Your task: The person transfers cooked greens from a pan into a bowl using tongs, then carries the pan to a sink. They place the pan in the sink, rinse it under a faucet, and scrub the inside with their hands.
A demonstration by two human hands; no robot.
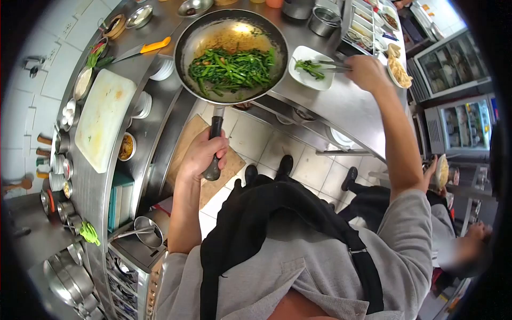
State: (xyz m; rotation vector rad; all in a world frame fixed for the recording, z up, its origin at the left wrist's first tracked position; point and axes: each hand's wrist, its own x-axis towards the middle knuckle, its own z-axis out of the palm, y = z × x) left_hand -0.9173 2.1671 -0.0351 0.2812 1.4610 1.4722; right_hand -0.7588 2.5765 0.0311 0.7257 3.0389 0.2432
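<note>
My left hand (pixel 207 153) is wrapped round the black handle of a large frying pan (pixel 191 33), held level at the counter edge. Cooked leafy greens (pixel 232 69) lie in the pan, with browned oil on its far side. My right hand (pixel 367 73) grips metal tongs (pixel 338 67) that reach over a square white plate (pixel 296 76) to the right of the pan. At the tongs' tips is a small portion of greens (pixel 310 69) on that plate.
A steel counter (pixel 352 106) runs under the plate. To the left are a white cutting board (pixel 106 114) and an orange-handled knife (pixel 156 45). Steel pots (pixel 324 22) stand at the back. Another person (pixel 448 224) at the right holds a plate of food (pixel 442 170).
</note>
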